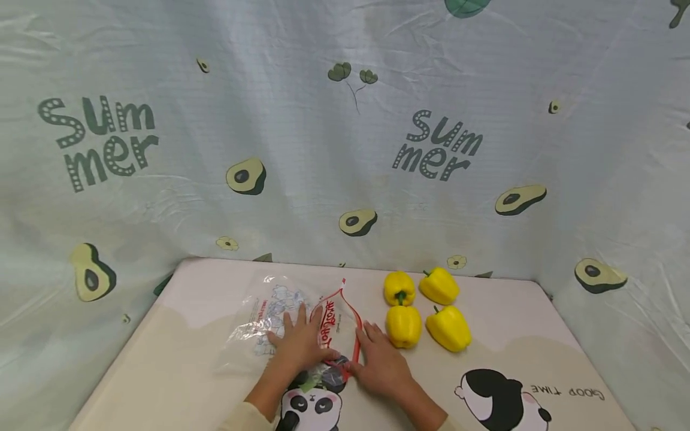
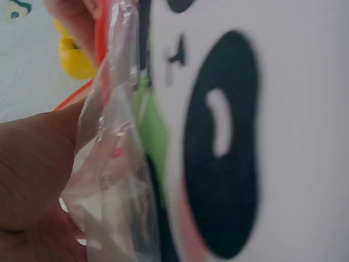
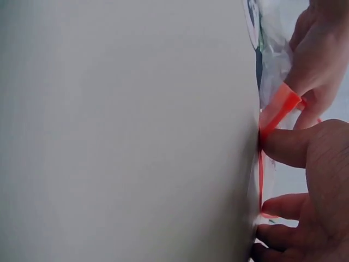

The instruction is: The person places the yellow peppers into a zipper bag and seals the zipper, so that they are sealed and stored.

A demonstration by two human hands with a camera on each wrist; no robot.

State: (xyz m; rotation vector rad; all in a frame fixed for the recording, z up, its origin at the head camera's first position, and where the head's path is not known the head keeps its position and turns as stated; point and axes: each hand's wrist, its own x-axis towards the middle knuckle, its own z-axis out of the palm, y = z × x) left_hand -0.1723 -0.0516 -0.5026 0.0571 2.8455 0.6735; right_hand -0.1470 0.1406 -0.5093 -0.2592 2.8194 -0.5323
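Observation:
A clear plastic zip bag (image 1: 339,323) with a red zip edge and printed figures lies flat on the table, its red-rimmed mouth parted to the right. My left hand (image 1: 302,344) rests on the bag with fingers spread, the thumb reaching toward the mouth. Crinkled clear film lies beside that hand in the left wrist view. My right hand (image 1: 381,362) touches the red edge from the right. In the right wrist view its thumb and fingertips press at separate spots along the red strip (image 3: 279,112). Just beyond this hand, several yellow bell peppers (image 1: 403,327) sit in a cluster.
The pale table (image 1: 178,335) carries a printed panda (image 1: 312,407) in front of the bag and a black-and-white printed figure (image 1: 493,398) at the front right. A hanging cloth (image 1: 302,120) with avocado prints rises behind the table and along both sides.

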